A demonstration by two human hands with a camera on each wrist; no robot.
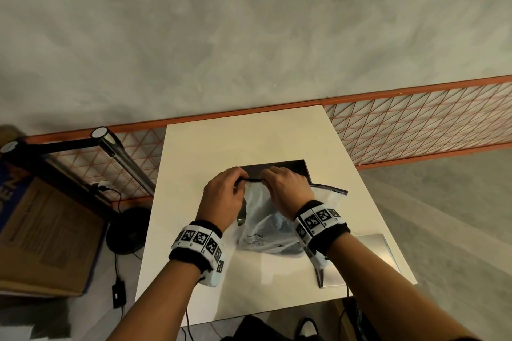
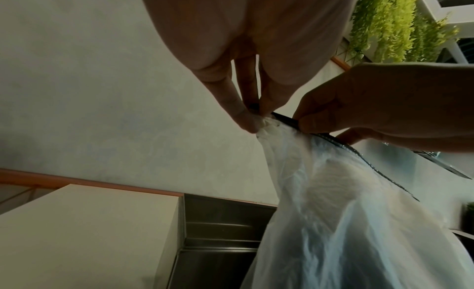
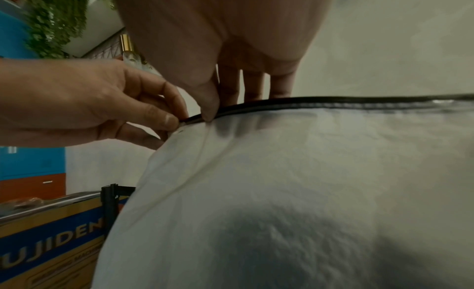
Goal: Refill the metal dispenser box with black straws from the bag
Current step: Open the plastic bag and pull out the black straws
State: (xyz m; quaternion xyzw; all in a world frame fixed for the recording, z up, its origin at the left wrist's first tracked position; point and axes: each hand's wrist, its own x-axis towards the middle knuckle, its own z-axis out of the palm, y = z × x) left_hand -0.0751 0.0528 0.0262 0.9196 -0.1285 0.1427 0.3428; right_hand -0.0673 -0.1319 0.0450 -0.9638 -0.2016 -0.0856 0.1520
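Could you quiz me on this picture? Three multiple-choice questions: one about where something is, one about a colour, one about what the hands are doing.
1. Where is the metal dispenser box?
A. On the table beyond the bag
B. On the floor
C. On the cardboard carton

2. What colour is the zip strip along the bag's top?
A. Red
B. Black
C. Yellow

3. What are the left hand and right hand doing?
A. Lying flat on the table
B. Lifting the box
C. Pinching the bag at its top edge

Answers: 1 A, it shows behind the hands on the table; 2 B, a dark strip; 3 C, fingertips close on the strip.
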